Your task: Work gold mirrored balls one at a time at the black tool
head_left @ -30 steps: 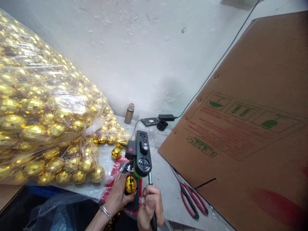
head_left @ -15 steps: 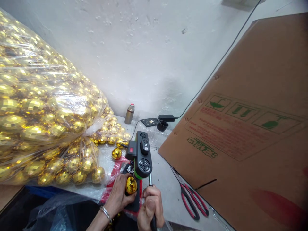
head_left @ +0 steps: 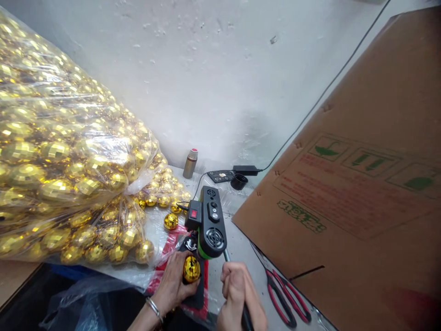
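A gold mirror-faceted ball (head_left: pixel 191 269) is gripped between the fingers and thumb of my left hand (head_left: pixel 172 279), which wears a silver bangle. The ball sits at the front of a small bench machine (head_left: pixel 212 223) with a black top, round grilles, buttons and a green lower rim. Its metal lever (head_left: pixel 226 255) sticks out to the front right. My right hand (head_left: pixel 239 294) is closed around the lever's black handle (head_left: pixel 246 318). What lies under the ball is hidden by my left hand.
A big clear bag of gold balls (head_left: pixel 69 170) fills the left. Another gold ball (head_left: pixel 171 221) lies loose near the machine. Red-handled scissors (head_left: pixel 287 296) lie beside a large cardboard box (head_left: pixel 361 184). Behind stand a metal flask (head_left: pixel 190 163) and a black cup (head_left: pixel 239 182).
My right hand has pulled the lever handle outward to the right and nearer me. The left hand keeps the ball at the machine's front. The whole view has shifted slightly.
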The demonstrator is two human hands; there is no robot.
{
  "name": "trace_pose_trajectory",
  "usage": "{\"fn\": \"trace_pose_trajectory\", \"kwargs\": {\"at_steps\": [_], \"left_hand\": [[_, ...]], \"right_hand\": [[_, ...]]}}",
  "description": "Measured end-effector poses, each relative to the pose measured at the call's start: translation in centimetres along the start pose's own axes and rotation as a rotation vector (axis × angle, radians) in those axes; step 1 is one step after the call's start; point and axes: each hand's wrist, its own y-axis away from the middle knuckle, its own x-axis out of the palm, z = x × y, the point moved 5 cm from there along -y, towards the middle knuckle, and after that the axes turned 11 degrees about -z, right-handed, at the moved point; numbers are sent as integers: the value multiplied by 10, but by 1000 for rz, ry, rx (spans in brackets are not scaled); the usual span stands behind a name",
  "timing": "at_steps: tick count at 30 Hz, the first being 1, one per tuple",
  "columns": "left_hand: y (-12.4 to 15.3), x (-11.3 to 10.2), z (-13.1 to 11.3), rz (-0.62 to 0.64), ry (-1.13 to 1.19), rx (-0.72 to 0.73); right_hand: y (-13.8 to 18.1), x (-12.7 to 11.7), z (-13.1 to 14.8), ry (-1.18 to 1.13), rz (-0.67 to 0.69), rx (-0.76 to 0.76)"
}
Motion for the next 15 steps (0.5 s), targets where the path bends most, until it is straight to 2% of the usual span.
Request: {"fn": "trace_pose_trajectory", "kwargs": {"at_steps": [9, 15], "left_hand": [[-1, -4, -6, 26, 16, -28], [-2, -5, -9, 35, -8, -31]], "right_hand": [[15, -6, -21, -38, 66, -144], [38, -13, -48, -66, 108, -355]]}}
